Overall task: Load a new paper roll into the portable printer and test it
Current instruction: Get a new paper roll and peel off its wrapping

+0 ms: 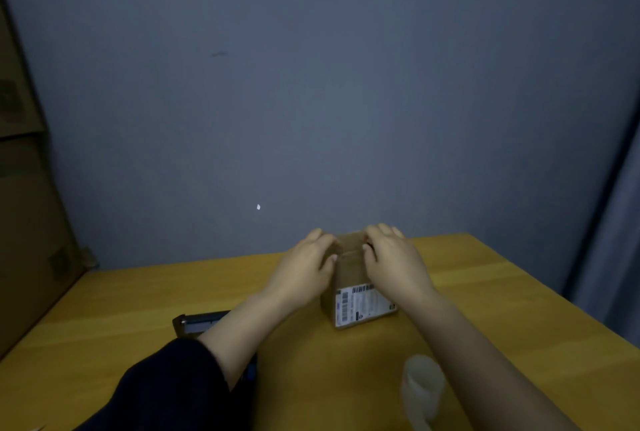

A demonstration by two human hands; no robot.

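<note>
A small brown cardboard box (349, 274) with a white barcode label on its near face stands on the wooden table (138, 299). My left hand (304, 264) grips the box's top left edge and my right hand (391, 257) grips its top right edge, fingers curled over the far side. The box top is mostly hidden by my fingers. The black portable printer (197, 323) lies on the table at the left, partly hidden under my left forearm and dark sleeve.
A pale, translucent, blurry object (422, 389) lies near the table's front edge under my right forearm. Stacked cardboard boxes (24, 222) stand at the left beside the table. A grey wall is behind and a curtain (613, 240) hangs at the right.
</note>
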